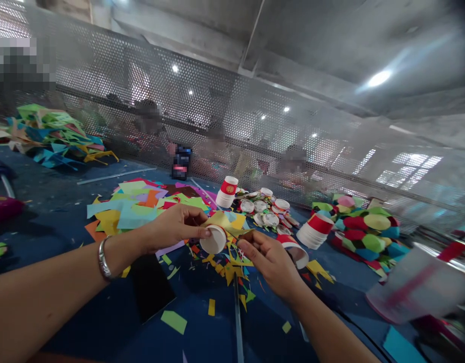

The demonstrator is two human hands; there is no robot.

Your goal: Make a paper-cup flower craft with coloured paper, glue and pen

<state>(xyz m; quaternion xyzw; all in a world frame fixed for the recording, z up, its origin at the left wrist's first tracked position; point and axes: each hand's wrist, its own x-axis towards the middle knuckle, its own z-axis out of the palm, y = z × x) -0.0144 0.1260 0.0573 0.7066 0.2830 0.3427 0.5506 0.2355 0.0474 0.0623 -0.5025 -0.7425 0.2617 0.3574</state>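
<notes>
Between thumb and fingers, my left hand [179, 227] holds a round white paper-cup bottom [213, 240] against a piece of yellow paper [219, 220]. My right hand [268, 259] is closed at the right end of that paper, its thumb and fingers pinched together. A small dark shape shows by the right fingers, but what it is I cannot make out. Just beyond the right hand, a red and white paper cup [298, 252] lies on its side. Yellow and orange paper scraps [219, 267] are strewn beneath both hands.
Coloured paper sheets [137, 206] lie beyond my left hand. Behind stand stacked paper cups [227, 191], with white cup bottoms [270, 219] heaped beside them. Tilted cups [315, 230] and a translucent bucket [414, 287] are at right. A perforated metal screen [217, 111] closes the blue table's back.
</notes>
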